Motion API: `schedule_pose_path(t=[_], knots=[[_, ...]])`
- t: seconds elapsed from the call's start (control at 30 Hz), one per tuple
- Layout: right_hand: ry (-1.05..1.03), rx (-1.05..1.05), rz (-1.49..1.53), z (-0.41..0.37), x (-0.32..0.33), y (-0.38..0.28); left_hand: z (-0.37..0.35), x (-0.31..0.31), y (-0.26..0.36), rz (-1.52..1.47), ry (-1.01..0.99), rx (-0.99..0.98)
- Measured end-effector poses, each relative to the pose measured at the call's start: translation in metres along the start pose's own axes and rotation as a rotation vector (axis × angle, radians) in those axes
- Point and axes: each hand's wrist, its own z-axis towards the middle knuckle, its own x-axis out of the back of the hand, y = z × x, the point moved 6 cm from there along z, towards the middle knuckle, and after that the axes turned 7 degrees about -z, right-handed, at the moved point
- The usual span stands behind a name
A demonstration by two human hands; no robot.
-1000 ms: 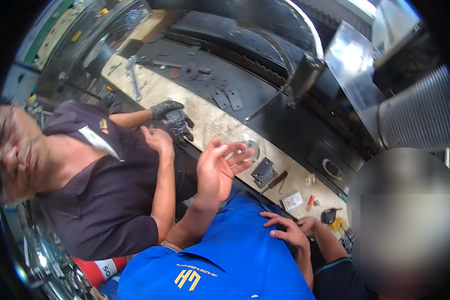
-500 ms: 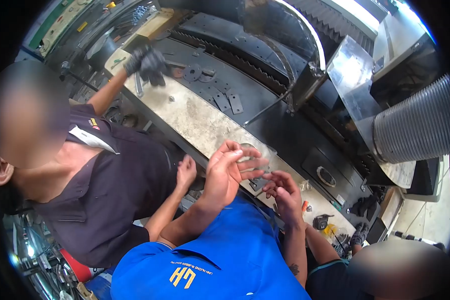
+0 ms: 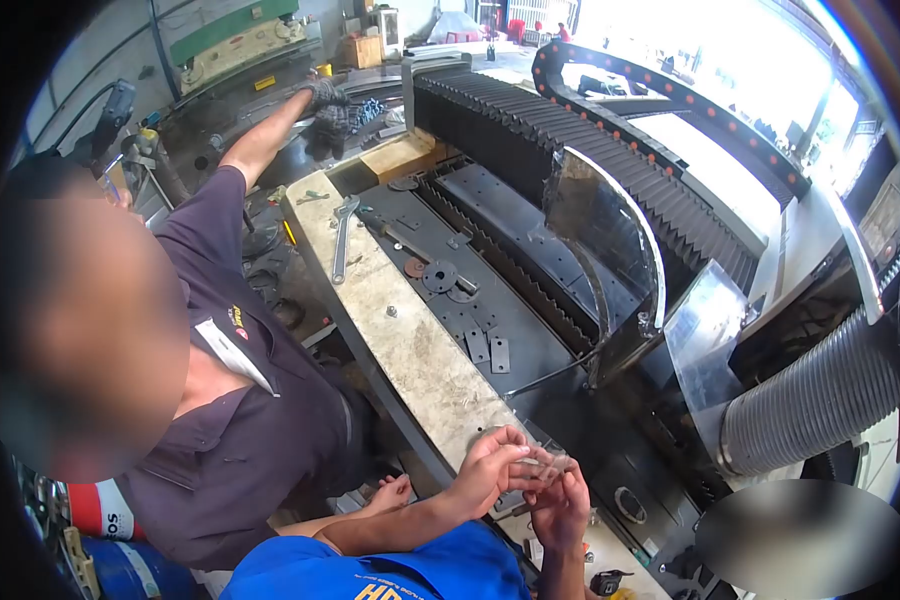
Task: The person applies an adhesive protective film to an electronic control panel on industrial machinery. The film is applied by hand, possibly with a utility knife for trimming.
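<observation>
My left hand [image 3: 485, 470] comes out of a blue sleeve [image 3: 410, 575] at the bottom of the head view. My right hand [image 3: 562, 500] meets it from below. Both hands pinch a small clear piece [image 3: 538, 463] between their fingertips, just above the near end of a worn beige machine ledge [image 3: 410, 350]. What the piece is cannot be made out.
A co-worker in a dark shirt [image 3: 240, 420] stands close on my left, with a gloved hand [image 3: 325, 100] stretched to the far bench. On the ledge lie a wrench [image 3: 342, 235], metal discs [image 3: 438, 275] and small plates [image 3: 490, 350]. Black bellows [image 3: 570, 130], a clear guard [image 3: 610, 240] and a ribbed hose [image 3: 820, 400] fill the right.
The view has tilted up, so my hands sit lower in frame. My right hand has come up to join the left on the clear piece. The co-worker's gloved hand has reached farther away.
</observation>
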Motion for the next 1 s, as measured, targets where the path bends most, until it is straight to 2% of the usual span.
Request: schedule_pose_path(t=[0.23,0.4,0.5,0.7,0.97,1.0], knots=[[0.080,0.067,0.010,-0.002,0.004,-0.009,0.004,-0.002,-0.013,-0.005,-0.020,0.054],[0.083,0.063,0.098,-0.004,0.000,-0.016,0.006,-0.005,-0.017,0.004,-0.060,0.104],[0.169,0.033,0.214,-0.003,0.003,-0.015,0.008,-0.004,-0.018,-0.024,-0.074,0.126],[0.086,0.004,0.264,0.000,0.002,-0.013,0.010,-0.005,-0.023,-0.121,-0.133,0.220],[0.098,0.000,0.203,0.001,0.006,-0.013,0.012,-0.003,-0.026,-0.159,-0.164,0.249],[0.164,-0.031,0.204,-0.002,0.007,-0.013,0.013,-0.002,-0.028,-0.164,-0.179,0.255]])
